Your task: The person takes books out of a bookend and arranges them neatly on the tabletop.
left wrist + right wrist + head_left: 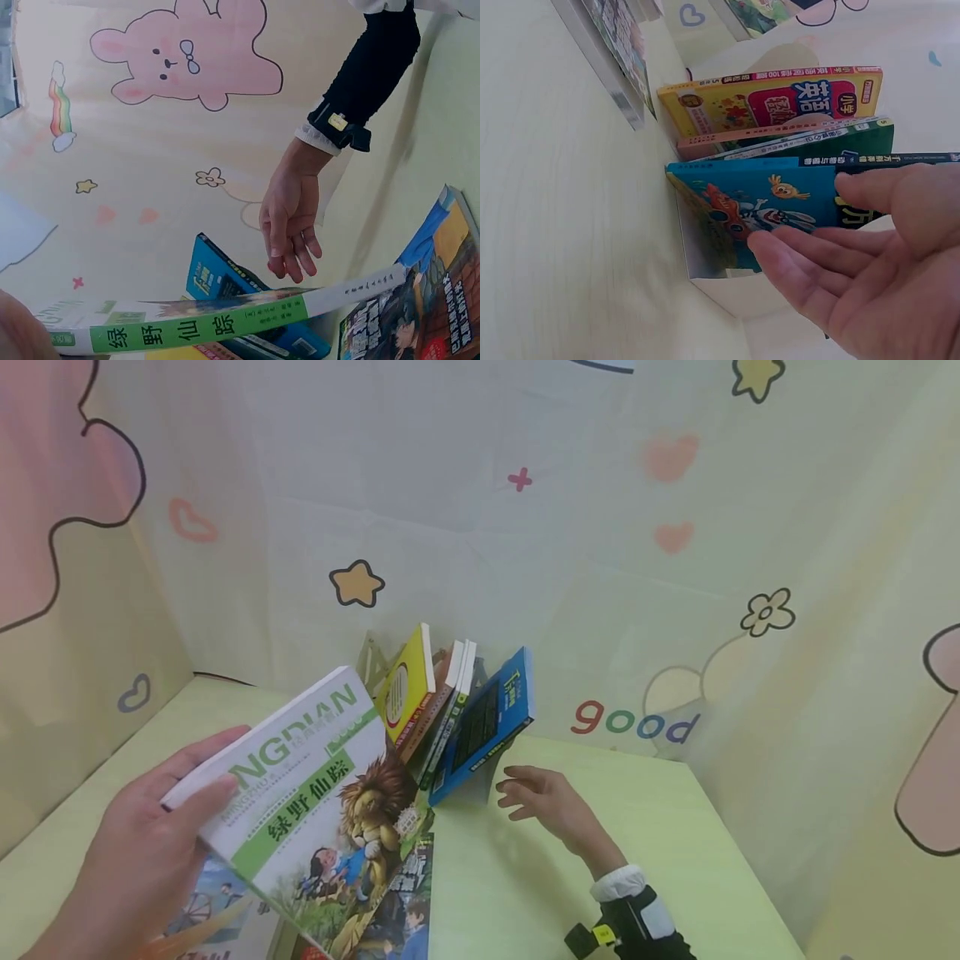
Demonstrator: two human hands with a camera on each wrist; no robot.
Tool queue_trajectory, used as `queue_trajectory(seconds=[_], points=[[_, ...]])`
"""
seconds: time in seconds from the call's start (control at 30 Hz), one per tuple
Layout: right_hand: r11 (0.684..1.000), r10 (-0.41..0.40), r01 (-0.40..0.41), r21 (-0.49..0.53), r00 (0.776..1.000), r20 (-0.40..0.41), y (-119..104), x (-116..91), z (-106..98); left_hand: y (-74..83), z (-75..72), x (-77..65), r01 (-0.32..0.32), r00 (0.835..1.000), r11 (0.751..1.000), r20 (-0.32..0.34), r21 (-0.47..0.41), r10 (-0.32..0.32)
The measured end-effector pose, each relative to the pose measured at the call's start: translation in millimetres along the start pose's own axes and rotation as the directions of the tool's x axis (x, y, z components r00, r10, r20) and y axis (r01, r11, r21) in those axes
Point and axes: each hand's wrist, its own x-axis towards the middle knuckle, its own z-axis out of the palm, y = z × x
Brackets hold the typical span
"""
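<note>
My left hand (pixel 138 852) grips the upper left part of a white-and-green book (pixel 300 810), with the thumb over its lion cover. The book is tilted in the air, and its green spine (pixel 202 326) faces the left wrist camera. To the right, my right hand (pixel 551 806) is near a blue book (pixel 487 727), its fingers loosely bent and holding nothing. In the right wrist view its fingers overlap the blue book; whether they touch it I cannot tell. The blue book leans at the right end of an upright row with a yellow book (pixel 407 681) and several thinner ones.
A pale box-like holder (pixel 709 262) shows beneath the row. Under the held book, a book with a wheel picture (pixel 210 906) and a dark-covered book (pixel 412 906) lie on the pale yellow tabletop (pixel 637 860). A printed curtain (pixel 450 527) hangs behind.
</note>
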Motion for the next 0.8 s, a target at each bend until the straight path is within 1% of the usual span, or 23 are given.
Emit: queue_trajectory(seconds=[0.03, 0.1, 0.17, 0.23, 0.33, 0.43, 0.6, 0.8], points=[[1.000, -0.008, 0.008, 0.002, 0.999, 0.034, 0, -1, 0, -0.7, 1.1, 1.1, 0.017, 1.000, 1.000, 0.015, 0.003, -0.017], [1.000, -0.028, 0.028, 0.007, 0.995, 0.096, -1, -2, 1, -1.8, 3.5, 4.4, 0.055, 0.997, 0.997, 0.055, -0.046, -0.053], [0.998, -0.057, 0.055, 0.013, 0.986, 0.160, -3, -3, 4, -3.3, 6.5, 7.3, 0.095, 0.992, 0.992, 0.089, -0.081, -0.088], [0.998, -0.068, 0.068, 0.007, 0.974, 0.215, -6, -3, 7, -5.6, 9.9, 9.7, 0.128, 0.987, 0.985, 0.117, -0.119, -0.114], [0.997, -0.071, 0.075, -0.002, 0.955, 0.286, -10, -3, 13, -9.5, 16.2, 12.8, 0.184, 0.976, 0.964, 0.156, -0.192, -0.155], [0.997, -0.067, 0.073, -0.002, 0.934, 0.350, -13, -2, 20, -13.3, 23.0, 14.8, 0.224, 0.966, 0.947, 0.178, -0.231, -0.185], [0.997, -0.077, 0.081, 0.007, 0.907, 0.415, -16, -3, 29, -18.9, 34.0, 19.2, 0.235, 0.961, 0.938, 0.208, -0.255, -0.184], [0.995, -0.075, 0.095, -0.023, 0.893, 0.444, -19, -6, 37, -25.4, 44.0, 24.7, 0.252, 0.953, 0.913, 0.248, -0.319, -0.177]])
